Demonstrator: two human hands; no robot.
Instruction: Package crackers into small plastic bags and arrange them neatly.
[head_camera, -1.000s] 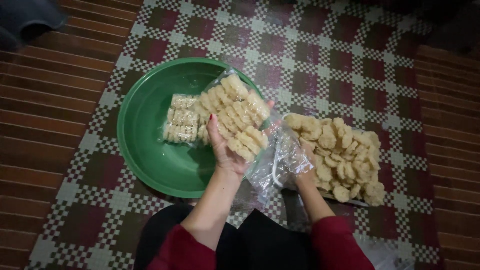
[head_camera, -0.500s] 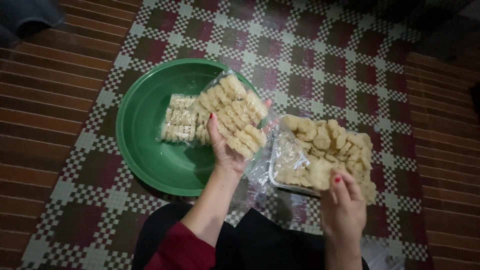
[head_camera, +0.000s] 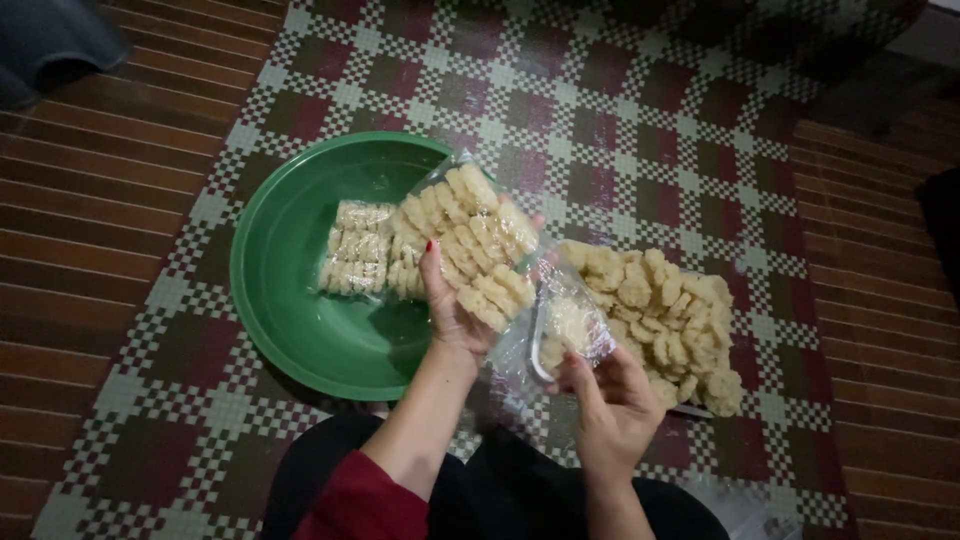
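- My left hand (head_camera: 455, 310), centre of the frame, grasps one clear plastic bag (head_camera: 470, 240) packed with pale ridged crackers in neat rows; thumb on the bag's left edge, palm under it; bag tilted, its top end over the green basin's right rim; I count about four rows in it, exact number of pieces not countable
- My right hand (head_camera: 610, 400), lower centre-right, pinches the bag's loose open end (head_camera: 560, 330) between fingertips; fingers closed on the film; a few crackers show through it there
- One round green basin (head_camera: 290, 300), left of centre, standing on the mat; inside it one filled packet (head_camera: 355, 262) of the same crackers lies flat, about three rows visible; a second packet edge seems to sit just beside it under my held bag, cannot tell for sure
- One tray (head_camera: 540, 360) right of centre, only a bit of its pale rim showing; on it one loose heap of crackers (head_camera: 665, 310), too many to count, dozens; heap just beside my right hand
- One woven checked mat (head_camera: 620, 120), maroon and white, beneath everything; brown striped floor (head_camera: 90, 220) to left and right
- Two red sleeves at the bottom edge, dark lap between them
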